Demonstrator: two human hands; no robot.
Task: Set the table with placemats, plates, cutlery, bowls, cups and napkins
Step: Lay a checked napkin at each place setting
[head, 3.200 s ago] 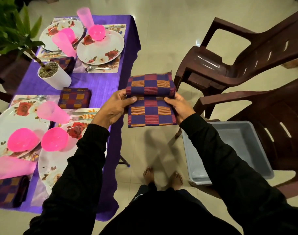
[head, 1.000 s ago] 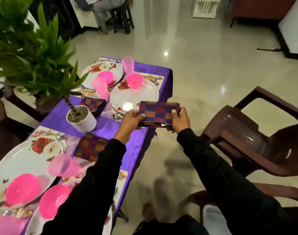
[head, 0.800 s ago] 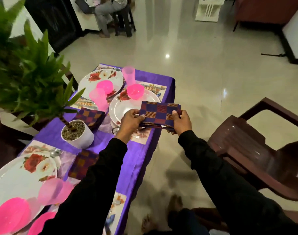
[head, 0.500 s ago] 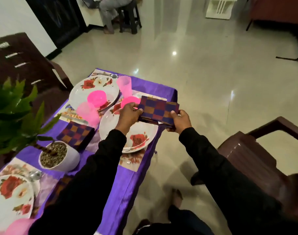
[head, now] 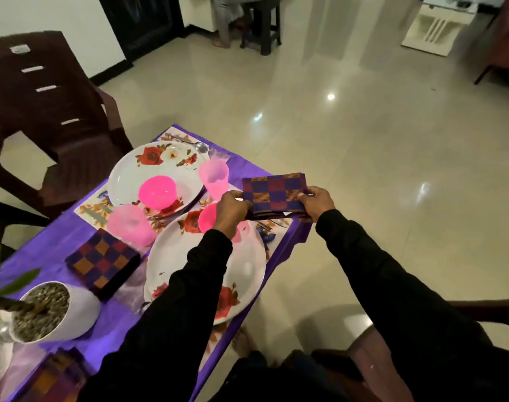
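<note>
napkin (head: 275,193): folded checked cloth in purple, red and orange, held level over the table's far right corner, above the placemat (head: 272,232) there.
hidden: the left hand (head: 231,210) and its black sleeve cover part of the near pink bowl (head: 208,217) and of the near plate (head: 247,265); cutlery under the napkin shows only as a tip. another checked cloth at the bottom left is blurred and cut off.
surface: purple tablecloth (head: 53,245); far plate (head: 149,172) bearing a pink bowl (head: 157,191), two pink cups (head: 214,177) (head: 128,224), a second folded napkin (head: 102,261), a white plant pot (head: 53,311) at the near left.
room: glossy pale tiled floor (head: 363,140), a dark brown chair (head: 44,111) at the far left.
grip: left hand pinches the napkin's left edge, fingers curled; right hand (head: 317,200) pinches its right edge, thumb on top.
</note>
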